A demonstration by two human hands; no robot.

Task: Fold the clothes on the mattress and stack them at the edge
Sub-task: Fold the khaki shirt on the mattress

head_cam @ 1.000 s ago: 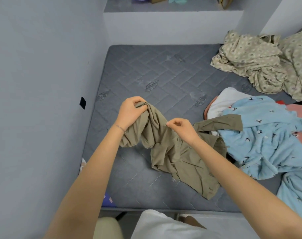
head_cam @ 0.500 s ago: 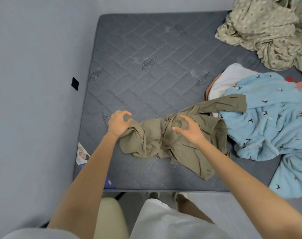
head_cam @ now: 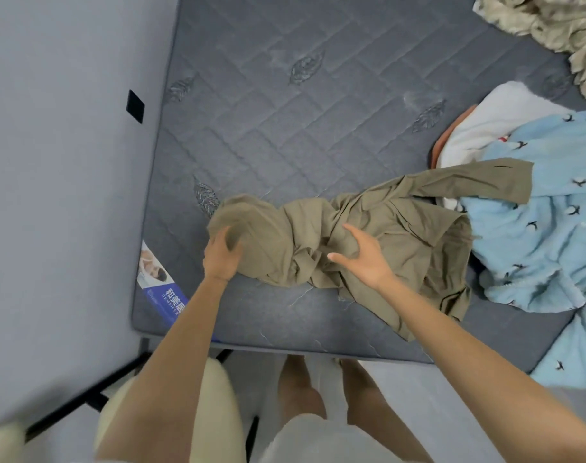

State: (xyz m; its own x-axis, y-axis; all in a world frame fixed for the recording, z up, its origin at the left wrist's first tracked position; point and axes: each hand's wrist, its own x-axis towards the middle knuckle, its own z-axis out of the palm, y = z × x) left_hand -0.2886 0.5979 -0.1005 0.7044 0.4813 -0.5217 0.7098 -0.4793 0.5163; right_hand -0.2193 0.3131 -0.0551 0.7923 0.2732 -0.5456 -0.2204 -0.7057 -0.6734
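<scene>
Grey quilted mattress [head_cam: 284, 128] butts against a pale blue-grey wall [head_cam: 50, 162], with a printed label [head_cam: 157, 279] at its near corner, just left of the left hand [head_cam: 221, 259]. Olive garment [head_cam: 368, 235] lies crumpled near the front edge. Left fingers reach into its bunched end, tips hidden, grip unclear. Right hand [head_cam: 365, 259] is over its middle, fingers [head_cam: 350, 228] straight and spread; blue bird-print garment [head_cam: 535, 228] is right of them.
</scene>
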